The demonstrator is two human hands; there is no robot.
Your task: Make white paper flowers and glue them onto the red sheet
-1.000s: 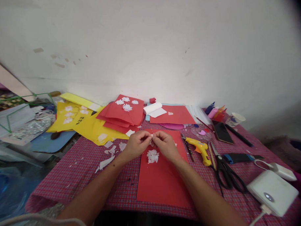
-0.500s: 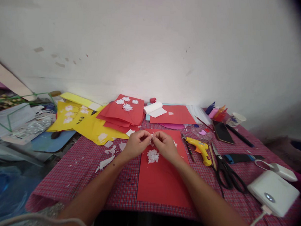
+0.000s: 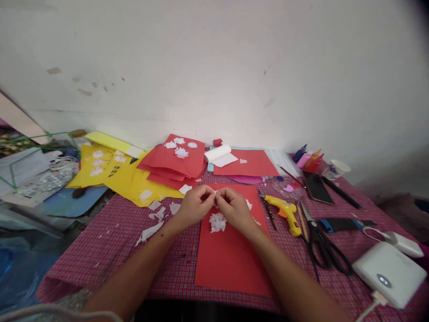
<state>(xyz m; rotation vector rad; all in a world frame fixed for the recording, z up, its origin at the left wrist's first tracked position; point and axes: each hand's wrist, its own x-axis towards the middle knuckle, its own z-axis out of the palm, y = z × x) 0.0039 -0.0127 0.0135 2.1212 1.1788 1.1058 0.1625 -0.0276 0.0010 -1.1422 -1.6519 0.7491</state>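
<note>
My left hand (image 3: 198, 202) and my right hand (image 3: 233, 205) meet over the upper part of a red paper sheet (image 3: 234, 265). Both are closed in a pinch, fingertips almost touching, on a small piece of white paper (image 3: 216, 193) that mostly hides behind the fingers. Just below the fingertips, a crumpled white paper flower (image 3: 217, 222) rests on the sheet. Bits of white paper (image 3: 248, 204) peek out beyond my right hand. Torn white paper scraps (image 3: 150, 232) lie on the checked cloth left of my left forearm.
On the right are a yellow glue gun (image 3: 285, 211), black scissors (image 3: 322, 247), a blue-black knife (image 3: 342, 225), a phone (image 3: 317, 187) and a white power bank (image 3: 389, 274). Red sheets with white flowers (image 3: 181, 153), yellow paper (image 3: 129, 181) and a white paper roll (image 3: 218, 153) lie behind.
Both hands stay in nearly the same place, still pinching; my right hand's fingers shift slightly. The other things lie as before.
</note>
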